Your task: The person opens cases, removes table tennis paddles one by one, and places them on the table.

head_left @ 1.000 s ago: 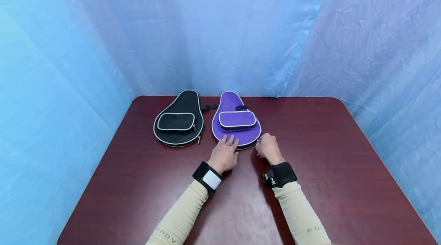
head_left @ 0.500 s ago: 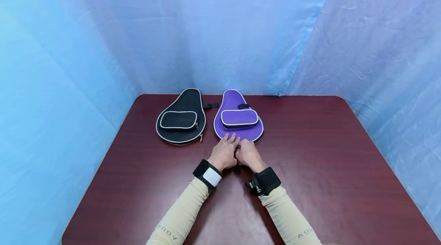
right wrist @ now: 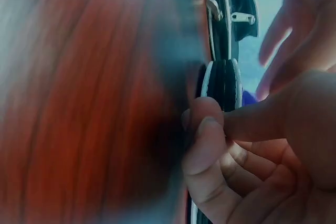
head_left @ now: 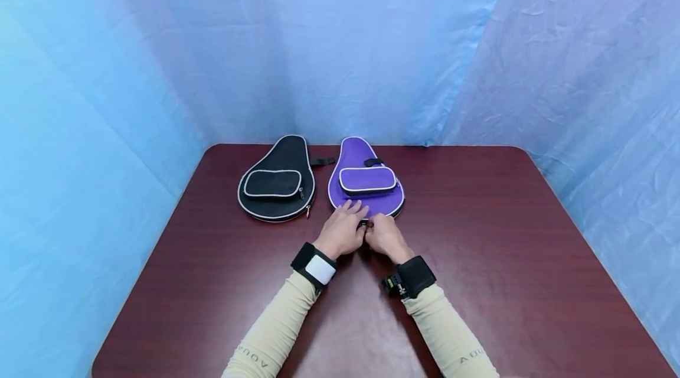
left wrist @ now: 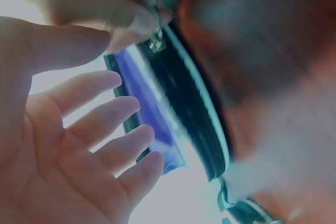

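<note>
A purple table tennis bat case (head_left: 353, 155) with white piping lies flat, its narrow end away from me. My left hand (head_left: 341, 231) rests with spread, straight fingers on its near left edge. Beside it, my right hand (head_left: 388, 237) is at the middle of the near edge, thumb and finger pinching the case's zipper pull (left wrist: 156, 42). The right wrist view shows the curled fingers (right wrist: 206, 150) against the black zipped side (right wrist: 224, 80). The grip hides most of the pull, and how far the zip is open cannot be told.
A black bat case (head_left: 284, 156) with white piping lies to the left, its strap (head_left: 321, 161) reaching toward the purple case. Both cases have a raised front pocket. The dark red table (head_left: 504, 248) meets blue curtains (head_left: 345, 41) at its back edge.
My right hand has moved left along the purple case's edge, from its right side to next to my left hand. The left hand and black case have hardly moved.
</note>
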`<action>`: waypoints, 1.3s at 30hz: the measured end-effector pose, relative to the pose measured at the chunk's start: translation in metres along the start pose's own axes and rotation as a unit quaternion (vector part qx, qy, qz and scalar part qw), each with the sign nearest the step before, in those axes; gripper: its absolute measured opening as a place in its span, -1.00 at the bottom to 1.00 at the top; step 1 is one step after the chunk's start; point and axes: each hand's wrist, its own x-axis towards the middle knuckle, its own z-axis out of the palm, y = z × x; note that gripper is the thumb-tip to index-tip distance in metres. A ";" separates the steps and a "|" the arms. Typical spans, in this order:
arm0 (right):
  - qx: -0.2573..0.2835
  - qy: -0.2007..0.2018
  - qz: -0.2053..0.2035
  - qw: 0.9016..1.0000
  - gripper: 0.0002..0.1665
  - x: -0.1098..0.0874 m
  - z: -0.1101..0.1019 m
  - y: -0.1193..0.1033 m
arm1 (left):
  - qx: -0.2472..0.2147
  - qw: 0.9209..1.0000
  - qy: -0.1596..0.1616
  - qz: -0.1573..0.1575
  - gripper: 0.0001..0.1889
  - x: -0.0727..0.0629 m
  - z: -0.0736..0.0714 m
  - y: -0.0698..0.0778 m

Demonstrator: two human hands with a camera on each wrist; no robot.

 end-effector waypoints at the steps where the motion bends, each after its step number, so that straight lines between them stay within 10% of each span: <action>1: -0.004 0.000 0.003 1.000 -0.74 -0.001 -0.003 0.002 | -0.001 1.000 0.008 0.004 -0.50 0.000 -0.002 0.001; 16: -0.034 -0.027 0.098 0.994 -0.77 -0.029 -0.056 0.064 | -0.014 0.998 0.052 0.028 -0.57 0.006 -0.008 0.004; 32: -0.035 0.008 0.186 0.982 -0.62 -0.028 -0.090 0.119 | 0.028 0.998 -0.061 -0.014 -0.26 0.063 0.003 0.013; 39: -0.050 0.025 0.163 0.985 -0.65 -0.029 -0.084 0.114 | 0.041 0.998 -0.047 -0.022 -0.17 0.067 0.012 0.011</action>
